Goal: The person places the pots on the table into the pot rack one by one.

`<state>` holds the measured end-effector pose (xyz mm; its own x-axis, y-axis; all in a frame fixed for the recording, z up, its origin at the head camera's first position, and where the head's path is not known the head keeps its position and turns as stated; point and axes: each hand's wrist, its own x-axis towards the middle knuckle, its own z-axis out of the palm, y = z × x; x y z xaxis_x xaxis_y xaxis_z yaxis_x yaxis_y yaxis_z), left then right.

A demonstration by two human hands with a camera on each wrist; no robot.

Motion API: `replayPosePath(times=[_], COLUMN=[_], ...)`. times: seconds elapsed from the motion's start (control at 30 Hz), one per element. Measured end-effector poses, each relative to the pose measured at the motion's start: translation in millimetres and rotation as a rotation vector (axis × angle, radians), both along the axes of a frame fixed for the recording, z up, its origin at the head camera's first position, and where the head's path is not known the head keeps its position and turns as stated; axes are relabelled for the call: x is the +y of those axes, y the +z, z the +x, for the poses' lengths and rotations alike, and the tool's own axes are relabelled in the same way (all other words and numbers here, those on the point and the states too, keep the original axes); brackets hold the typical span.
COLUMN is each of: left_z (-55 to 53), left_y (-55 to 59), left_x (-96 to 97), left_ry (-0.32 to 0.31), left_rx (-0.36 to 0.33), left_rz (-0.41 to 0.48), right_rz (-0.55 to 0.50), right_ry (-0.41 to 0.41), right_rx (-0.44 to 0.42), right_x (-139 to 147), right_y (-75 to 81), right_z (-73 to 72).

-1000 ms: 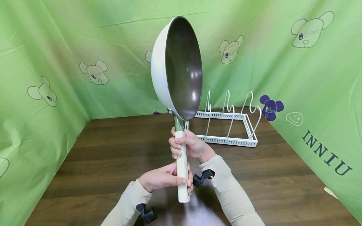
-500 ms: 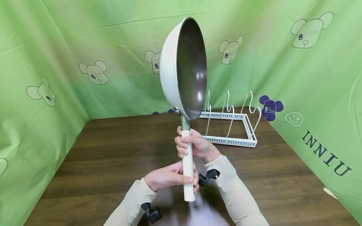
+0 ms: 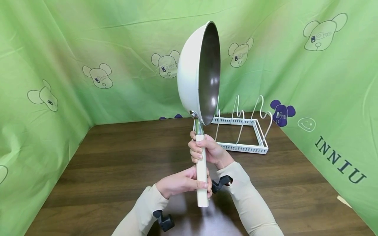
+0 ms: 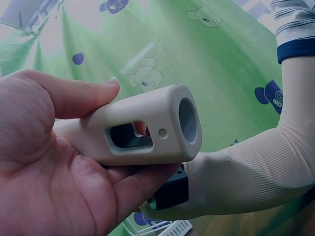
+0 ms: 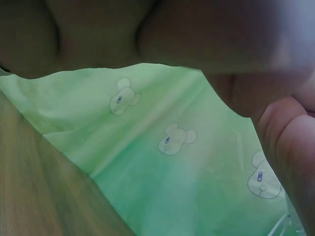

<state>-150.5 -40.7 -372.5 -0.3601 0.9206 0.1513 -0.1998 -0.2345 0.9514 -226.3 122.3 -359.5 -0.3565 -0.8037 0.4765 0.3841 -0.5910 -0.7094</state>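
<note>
A deep white frying pan (image 3: 189, 72) with a dark inside stands upright in the air, bowl at the top, its opening facing right. My right hand (image 3: 211, 150) grips the upper part of its cream handle (image 3: 202, 170), just below the metal neck. Lower down, my left hand (image 3: 184, 182) holds the same handle near its end, thumb across the front. The left wrist view shows the hollow handle end (image 4: 142, 128) lying between thumb and fingers, with a slot in its side. In the right wrist view, the fingers (image 5: 98, 34) fill the top and the pan is hidden.
A white wire rack (image 3: 242, 148) with several upright loops stands at the back right of the brown wooden table (image 3: 124, 164), partly behind the pan and right hand. Green printed cloth (image 3: 127, 39) hangs along the back and sides. Black wrist mounts (image 3: 163, 221) sit on both sleeves.
Both hands have carried the pan to the right and slightly down at the bowl. The pan has also turned, so more of its white outside and less of its dark inside shows.
</note>
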Motion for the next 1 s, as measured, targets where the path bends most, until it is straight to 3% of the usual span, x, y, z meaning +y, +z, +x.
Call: replayPosePath(times=[0.23,0.63,1.0], left_z=[-0.2,-2.1,8.5], left_y=[2.3,-6.4,-2.7], left_x=[5.3,18.4,28.9], left_ry=[0.009,0.022,0.051], left_rx=[-0.03,-0.056,-0.068], left_rz=[-0.01,-0.002,0.021], right_rz=[0.0,0.003,0.034], right_ry=[-0.005,0.029,0.043], right_rx=[-0.005,-0.022,-0.015], right_x=[6,14,22], right_y=[-2.8,-4.8,-5.8], right_z=[-2.6,-4.7,-2.0])
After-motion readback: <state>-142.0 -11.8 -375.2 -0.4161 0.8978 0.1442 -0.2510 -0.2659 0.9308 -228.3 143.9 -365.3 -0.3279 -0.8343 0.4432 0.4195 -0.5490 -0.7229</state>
